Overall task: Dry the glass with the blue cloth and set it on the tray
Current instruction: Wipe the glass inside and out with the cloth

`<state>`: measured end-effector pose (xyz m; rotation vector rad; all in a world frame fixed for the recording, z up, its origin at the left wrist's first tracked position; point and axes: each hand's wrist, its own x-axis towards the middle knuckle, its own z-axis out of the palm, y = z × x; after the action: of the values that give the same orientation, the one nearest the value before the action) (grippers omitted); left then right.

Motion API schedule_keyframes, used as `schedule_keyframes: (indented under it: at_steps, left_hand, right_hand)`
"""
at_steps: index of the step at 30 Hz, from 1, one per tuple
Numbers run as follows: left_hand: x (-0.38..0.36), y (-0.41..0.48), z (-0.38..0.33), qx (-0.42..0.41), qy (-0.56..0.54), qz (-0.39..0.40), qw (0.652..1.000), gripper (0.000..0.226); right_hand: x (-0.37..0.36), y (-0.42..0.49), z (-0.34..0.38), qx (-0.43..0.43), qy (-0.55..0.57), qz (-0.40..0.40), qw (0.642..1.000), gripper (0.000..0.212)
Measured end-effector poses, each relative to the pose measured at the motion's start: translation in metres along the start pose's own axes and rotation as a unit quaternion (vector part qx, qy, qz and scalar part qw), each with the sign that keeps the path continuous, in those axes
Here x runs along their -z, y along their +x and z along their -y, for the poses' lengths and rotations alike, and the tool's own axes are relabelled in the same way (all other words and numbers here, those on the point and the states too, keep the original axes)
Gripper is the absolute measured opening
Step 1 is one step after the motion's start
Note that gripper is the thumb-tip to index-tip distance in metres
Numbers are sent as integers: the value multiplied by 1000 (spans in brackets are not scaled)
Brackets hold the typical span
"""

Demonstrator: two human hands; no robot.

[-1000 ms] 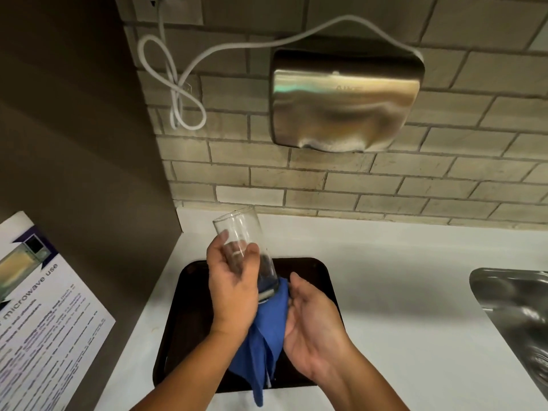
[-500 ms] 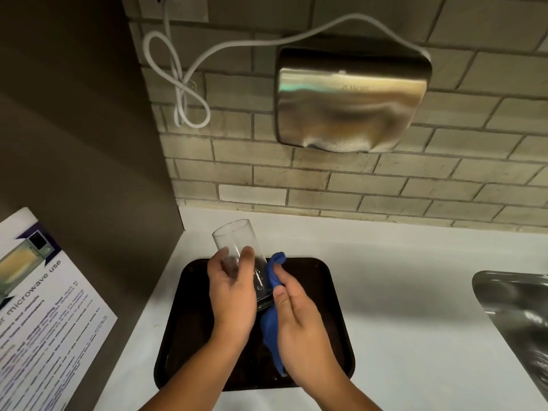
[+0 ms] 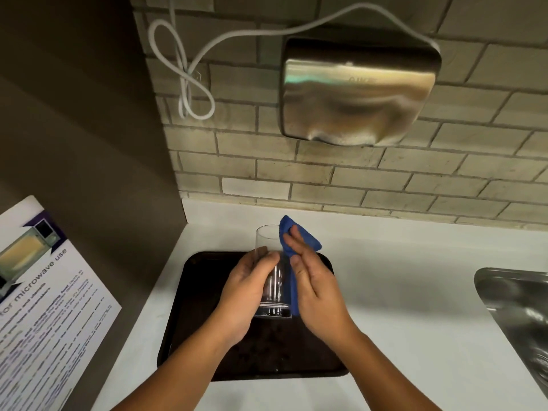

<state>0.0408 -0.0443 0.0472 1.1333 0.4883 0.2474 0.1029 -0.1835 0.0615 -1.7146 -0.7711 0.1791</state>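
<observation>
A clear drinking glass (image 3: 271, 280) is held nearly upright above the dark brown tray (image 3: 195, 315), its mouth pointing up. My left hand (image 3: 246, 292) wraps around its left side and lower part. My right hand (image 3: 314, 292) presses the blue cloth (image 3: 296, 235) flat against the glass's right side, fingers stretched along it. The cloth sticks up past the rim and runs down between my palm and the glass. Its lower part is hidden behind my hand.
The tray lies on a white counter (image 3: 400, 292) against a brick-tiled wall. A steel hand dryer (image 3: 355, 90) hangs above, its white cord (image 3: 189, 84) looped to the left. A steel sink (image 3: 519, 315) is at the right, a brown panel with a microwave notice (image 3: 44, 307) at the left.
The glass went from tilted to nearly upright. My right hand moved from under the hanging cloth up along the glass's right side, carrying the cloth above the rim.
</observation>
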Motion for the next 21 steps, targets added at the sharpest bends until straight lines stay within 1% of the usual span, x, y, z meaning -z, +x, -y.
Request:
schedule_keyframes:
  at_steps: [2, 5, 6, 8, 9, 10, 12, 13, 16, 18, 20, 21]
  left_hand:
    - [-3, 0, 2, 9, 21, 1, 1000, 37]
    - [-8, 3, 3, 1, 42, -4, 999, 44]
    - [-8, 3, 3, -1, 45, -5, 999, 41]
    - [-8, 3, 5, 6, 41, 2, 999, 27]
    - [-8, 3, 6, 12, 36, 2, 999, 22]
    - [-9, 2, 8, 19, 26, -7, 999, 22]
    - [-14, 5, 10, 41, 4, -33, 999, 33]
    - [-15, 6, 11, 60, -12, -41, 997, 38]
    - [-15, 8, 9, 115, -69, -39, 990, 49]
    - [-14, 8, 5, 128, -83, -22, 988, 55]
    - [-13, 8, 4, 115, -80, -4, 990, 62]
    - [-13, 8, 4, 107, -81, -1, 991, 63]
  right_hand:
    - [-3, 3, -1, -5, 8, -1, 1000, 46]
    - [-11, 0, -7, 54, -81, 34, 995, 41]
    - [-10, 2, -10, 48, -80, 32, 995, 42]
    - [-3, 8, -14, 1, -43, -14, 999, 45]
    - [1, 11, -14, -32, -5, -42, 999, 46]
    - [4, 13, -15, -73, 49, -64, 994, 48]
    - [2, 13, -14, -143, 150, -85, 975, 50]
    - [-1, 10, -15, -156, 161, -92, 970, 49]
    - [-10, -8, -14, -123, 106, -86, 983, 50]
    - [-12, -14, -14, -91, 66, -71, 991, 51]
    - [-10, -10, -13, -99, 72, -62, 991, 47]
    - [-9, -7, -12, -121, 101, -61, 986, 46]
